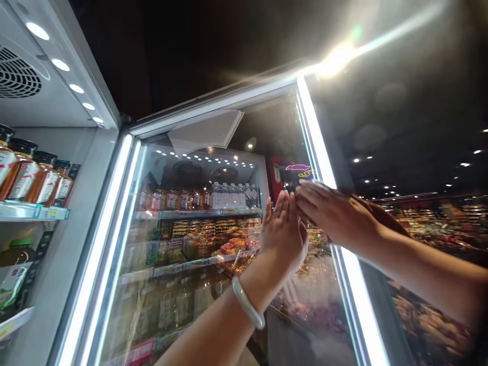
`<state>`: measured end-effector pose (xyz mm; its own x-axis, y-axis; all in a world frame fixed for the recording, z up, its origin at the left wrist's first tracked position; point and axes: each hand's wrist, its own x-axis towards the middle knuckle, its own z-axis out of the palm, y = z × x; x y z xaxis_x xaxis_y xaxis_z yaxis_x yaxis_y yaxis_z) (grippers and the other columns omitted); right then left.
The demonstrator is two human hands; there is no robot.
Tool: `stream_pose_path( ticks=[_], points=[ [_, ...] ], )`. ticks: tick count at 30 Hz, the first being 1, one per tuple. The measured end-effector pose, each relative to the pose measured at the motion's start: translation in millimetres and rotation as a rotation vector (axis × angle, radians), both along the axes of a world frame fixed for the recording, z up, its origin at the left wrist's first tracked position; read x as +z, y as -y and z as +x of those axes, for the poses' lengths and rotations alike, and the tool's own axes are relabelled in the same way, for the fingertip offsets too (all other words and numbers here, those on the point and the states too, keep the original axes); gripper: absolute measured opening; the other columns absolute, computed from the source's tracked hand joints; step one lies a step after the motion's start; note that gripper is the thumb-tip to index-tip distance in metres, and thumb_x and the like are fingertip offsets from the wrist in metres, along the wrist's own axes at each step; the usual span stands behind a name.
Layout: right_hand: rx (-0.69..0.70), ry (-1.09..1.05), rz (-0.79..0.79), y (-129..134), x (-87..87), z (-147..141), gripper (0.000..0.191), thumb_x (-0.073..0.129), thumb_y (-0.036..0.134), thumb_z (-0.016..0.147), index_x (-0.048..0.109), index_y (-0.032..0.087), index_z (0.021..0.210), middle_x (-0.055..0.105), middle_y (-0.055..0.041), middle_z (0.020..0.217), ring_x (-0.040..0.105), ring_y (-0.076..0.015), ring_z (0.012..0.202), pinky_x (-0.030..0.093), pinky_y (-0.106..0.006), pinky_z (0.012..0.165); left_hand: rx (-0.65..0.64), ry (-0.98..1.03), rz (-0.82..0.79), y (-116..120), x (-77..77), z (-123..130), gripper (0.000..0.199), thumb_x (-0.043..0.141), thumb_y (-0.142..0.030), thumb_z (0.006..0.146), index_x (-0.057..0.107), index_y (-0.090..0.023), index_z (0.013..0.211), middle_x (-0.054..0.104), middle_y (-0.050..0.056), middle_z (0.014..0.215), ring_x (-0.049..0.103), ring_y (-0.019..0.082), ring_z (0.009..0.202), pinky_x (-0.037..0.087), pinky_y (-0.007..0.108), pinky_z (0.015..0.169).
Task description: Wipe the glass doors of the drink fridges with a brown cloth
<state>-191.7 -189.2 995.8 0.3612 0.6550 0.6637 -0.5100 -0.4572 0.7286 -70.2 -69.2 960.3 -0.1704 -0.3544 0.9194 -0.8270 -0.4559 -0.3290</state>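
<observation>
My left hand (pixel 282 229) lies against the glass door (pixel 213 305) of a refrigerated cabinet, palm to the pane and fingers stretched upward; a pale bangle (pixel 247 303) circles its wrist. Close beside it, my right hand (pixel 324 206) reaches in from the right, fingers extended to the left, near the lit door frame (pixel 358 284). Its fingertips come close to those of my left hand; whether they touch is unclear. Neither hand holds anything that shows. The door stands swung open, and shelves of bottles are reflected in its glass.
On the left, the cabinet's shelf (pixel 34 211) carries several amber bottles (pixel 25 178) with black caps. A green-capped bottle (pixel 15 274) stands on a lower level. A white sheet (pixel 206 133) shows at the door's top. Store displays (pixel 438 223) lie beyond on the right.
</observation>
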Motion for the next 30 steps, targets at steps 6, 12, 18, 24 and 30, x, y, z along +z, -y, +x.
stream_pose_path(
  ticks=[6,12,18,24,30],
  points=[
    [0.179,0.120,0.209,-24.1,72.4,32.0,0.043,0.040,0.014,0.098,0.066,0.011,0.131,0.068,-0.0176,0.130,0.052,-0.0308,0.137,0.045,-0.051,0.119,0.095,-0.086,-0.059,1.7,65.3,6.9,0.066,0.032,-0.031,0.104,0.024,-0.004,0.163,0.024,0.016,0.170,0.010,0.026,0.161,0.008,0.050,0.133],
    [0.026,-0.036,-0.002,-3.8,45.1,24.8,0.059,0.048,0.030,0.098,0.049,-0.001,0.148,0.051,-0.0218,0.155,0.033,-0.0412,0.152,0.025,-0.061,0.129,0.096,-0.031,-0.020,-4.8,56.9,26.3,0.065,0.022,-0.029,0.104,0.015,-0.003,0.164,0.011,0.013,0.174,0.001,0.021,0.162,0.002,0.043,0.133],
    [0.048,-0.032,0.039,7.2,66.2,31.3,0.056,0.038,0.021,0.100,0.047,-0.001,0.150,0.052,-0.0223,0.153,0.034,-0.0402,0.152,0.028,-0.060,0.128,0.131,-0.099,-0.083,-0.5,92.6,39.4,0.067,0.022,-0.029,0.104,0.009,-0.008,0.166,0.004,0.009,0.175,-0.002,0.018,0.162,-0.001,0.042,0.133],
    [0.094,0.033,0.057,29.5,69.8,58.3,0.059,0.039,0.020,0.098,0.043,0.004,0.154,0.053,-0.0206,0.152,0.034,-0.0382,0.151,0.031,-0.059,0.126,0.120,-0.095,-0.039,14.0,102.8,54.4,0.068,0.022,-0.032,0.104,0.009,-0.008,0.166,0.006,0.007,0.176,-0.003,0.018,0.162,0.003,0.039,0.133],
    [0.220,0.195,0.349,29.4,111.2,116.8,0.069,0.054,0.031,0.091,0.044,-0.001,0.151,0.040,-0.0295,0.157,0.031,-0.0480,0.150,0.034,-0.066,0.121,0.152,-0.071,-0.026,20.0,129.4,87.6,0.068,0.022,-0.028,0.103,0.012,-0.004,0.165,0.007,0.010,0.175,0.003,0.020,0.162,0.005,0.038,0.133]
  ],
)
